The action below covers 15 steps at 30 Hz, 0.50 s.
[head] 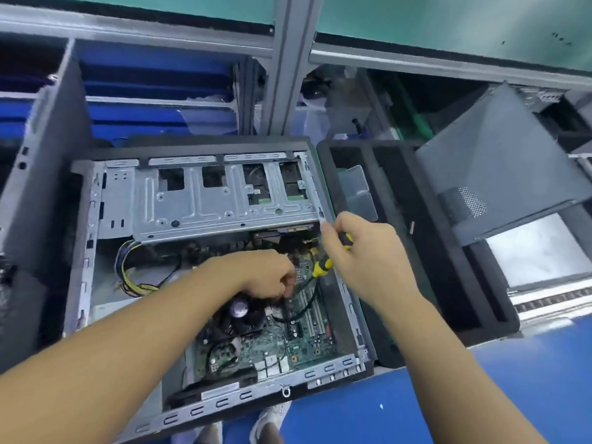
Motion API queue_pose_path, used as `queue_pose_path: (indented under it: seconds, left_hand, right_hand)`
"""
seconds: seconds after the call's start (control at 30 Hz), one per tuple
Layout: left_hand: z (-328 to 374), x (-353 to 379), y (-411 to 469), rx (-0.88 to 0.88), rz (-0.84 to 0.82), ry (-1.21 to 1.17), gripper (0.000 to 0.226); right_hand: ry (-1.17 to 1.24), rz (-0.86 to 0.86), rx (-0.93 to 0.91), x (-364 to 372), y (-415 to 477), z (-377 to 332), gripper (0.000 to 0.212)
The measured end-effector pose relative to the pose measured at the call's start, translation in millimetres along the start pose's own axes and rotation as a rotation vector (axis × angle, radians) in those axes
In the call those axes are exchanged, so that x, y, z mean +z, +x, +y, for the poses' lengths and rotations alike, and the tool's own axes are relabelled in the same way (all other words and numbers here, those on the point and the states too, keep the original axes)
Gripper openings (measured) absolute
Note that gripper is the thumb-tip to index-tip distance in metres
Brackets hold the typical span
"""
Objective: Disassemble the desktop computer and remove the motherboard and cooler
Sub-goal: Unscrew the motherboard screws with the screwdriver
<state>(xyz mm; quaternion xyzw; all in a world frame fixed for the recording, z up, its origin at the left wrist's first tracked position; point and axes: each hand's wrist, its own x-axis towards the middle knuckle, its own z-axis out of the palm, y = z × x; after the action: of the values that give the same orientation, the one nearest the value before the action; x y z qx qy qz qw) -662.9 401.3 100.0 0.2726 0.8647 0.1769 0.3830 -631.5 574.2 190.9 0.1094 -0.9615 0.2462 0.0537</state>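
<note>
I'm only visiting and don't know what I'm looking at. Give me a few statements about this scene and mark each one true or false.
1. The right hand grips a yellow-and-black-handled screwdriver. True.
2. The green motherboard has already been lifted out of the grey metal computer case. False: it lies inside the open case.
3. The left hand reaches into the case, just above the black round cooler fan. True.
4. The case lies on a red table top. False: the table top under it is blue.
</note>
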Motion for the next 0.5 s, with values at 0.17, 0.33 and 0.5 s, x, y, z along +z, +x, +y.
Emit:
queue_pose_path:
  seconds: [0.17,0.33,0.5]
  left_hand:
    - [-18,-1,-2,-0.157,0.12,0.048,0.016]
    - [-24,0,-3,-0.263,0.226,-0.028,0.015]
    - [-28,14,-1,-0.414,0.345,0.009,0.028]
  right_hand:
    - [0.014,-0.02,0.12,7,-4,5,0.015]
    - [0.001,-0.105,0.168,12,-12,6,0.016]
    - [0.005,-0.148,0.158,16,-11,3,0.021]
